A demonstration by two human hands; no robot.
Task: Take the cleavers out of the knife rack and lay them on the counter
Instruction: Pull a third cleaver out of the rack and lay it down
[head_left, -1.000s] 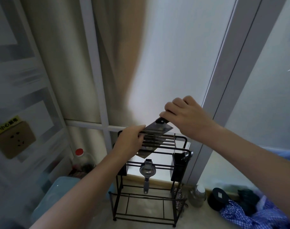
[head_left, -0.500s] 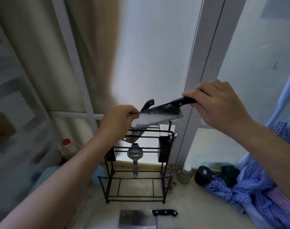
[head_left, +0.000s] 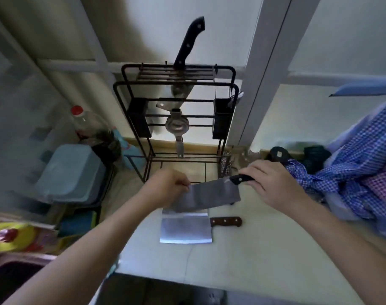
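— Down from rack height a moment ago, the black-handled cleaver (head_left: 212, 195) now hangs low over the counter (head_left: 242, 256), and both hands have come down with it.

— How is it held?

— The right hand (head_left: 273, 183) is wrapped tight round the black handle; the left hand (head_left: 165, 188) pinches the far end of the blade between closed fingertips. Two hands, I reckon, so the heavy blade stays flat and the edge stays under control as it goes down.

— Anything nearer than that?

— At 6 o'clock from it, a brown-handled cleaver (head_left: 186, 230) already lies flat on the counter, handle toward 3 o'clock. The held blade overlaps its top edge from where I stand; whether they touch, I can't tell. It looks meant to be laid just beside it, same way round.

— And beyond?

— At 12 o'clock the knife rack (head_left: 176, 84) stands by the window, one black-handled knife (head_left: 187, 47) left in its top slot, handle sticking up. Its blade sits behind the bars, so I can't say if it's a cleaver. A metal strainer (head_left: 176, 126) hangs lower. At 3 o'clock lies checked cloth (head_left: 352, 168); at 9 o'clock a blue bin (head_left: 73, 172) and a red-capped bottle (head_left: 84, 122), blurred.
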